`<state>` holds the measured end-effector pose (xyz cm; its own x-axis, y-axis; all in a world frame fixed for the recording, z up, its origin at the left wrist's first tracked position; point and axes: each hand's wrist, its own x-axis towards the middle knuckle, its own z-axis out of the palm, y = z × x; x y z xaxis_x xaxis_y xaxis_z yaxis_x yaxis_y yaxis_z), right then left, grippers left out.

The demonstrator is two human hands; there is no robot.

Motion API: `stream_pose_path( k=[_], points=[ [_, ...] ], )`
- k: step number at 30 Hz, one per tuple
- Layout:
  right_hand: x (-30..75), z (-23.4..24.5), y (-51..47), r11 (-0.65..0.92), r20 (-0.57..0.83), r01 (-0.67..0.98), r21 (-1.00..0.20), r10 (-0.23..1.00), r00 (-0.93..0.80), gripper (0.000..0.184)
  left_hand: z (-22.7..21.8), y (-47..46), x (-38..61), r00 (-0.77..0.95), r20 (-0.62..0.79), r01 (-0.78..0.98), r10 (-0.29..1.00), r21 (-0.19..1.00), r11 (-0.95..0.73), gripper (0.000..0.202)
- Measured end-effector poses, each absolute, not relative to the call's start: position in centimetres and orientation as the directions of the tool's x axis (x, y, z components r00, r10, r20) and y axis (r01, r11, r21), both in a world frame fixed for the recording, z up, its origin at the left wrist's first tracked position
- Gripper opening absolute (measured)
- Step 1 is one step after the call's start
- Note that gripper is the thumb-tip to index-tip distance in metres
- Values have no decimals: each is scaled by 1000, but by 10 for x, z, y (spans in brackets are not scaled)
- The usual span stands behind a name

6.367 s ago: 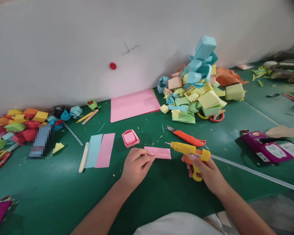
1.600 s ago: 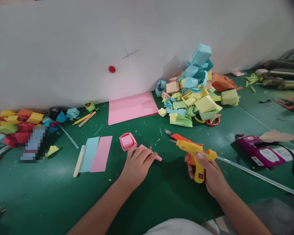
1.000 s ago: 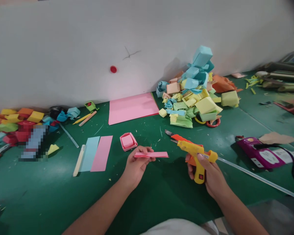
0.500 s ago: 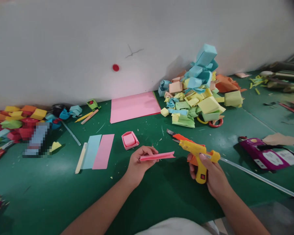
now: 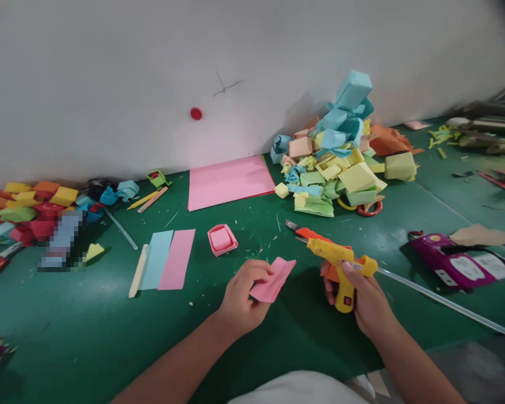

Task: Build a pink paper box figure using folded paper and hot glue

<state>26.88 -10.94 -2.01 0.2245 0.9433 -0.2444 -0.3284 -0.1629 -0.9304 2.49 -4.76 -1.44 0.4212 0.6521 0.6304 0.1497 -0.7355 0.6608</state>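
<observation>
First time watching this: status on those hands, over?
Left hand holding folded pink paper. Right hand gripping yellow glue gun. Nearby, orange cutter lies partly hidden behind the gun.

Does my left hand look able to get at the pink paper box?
Probably yes: the pink box sits just beyond your left hand, nothing between them, though that hand holds pink paper.

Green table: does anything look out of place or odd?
The orange knife lies with its blade exposed, partly behind the glue gun, which seems careless; small scraps also litter the table.
</observation>
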Motion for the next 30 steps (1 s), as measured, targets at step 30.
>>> stream_pose_path(
  k=[30],
  points=[
    [270,-32,-126,-189,-180,-260,-947,982,-57,47,-12,-37,24,382,261,-335,887,933,-131,43]
  ],
)
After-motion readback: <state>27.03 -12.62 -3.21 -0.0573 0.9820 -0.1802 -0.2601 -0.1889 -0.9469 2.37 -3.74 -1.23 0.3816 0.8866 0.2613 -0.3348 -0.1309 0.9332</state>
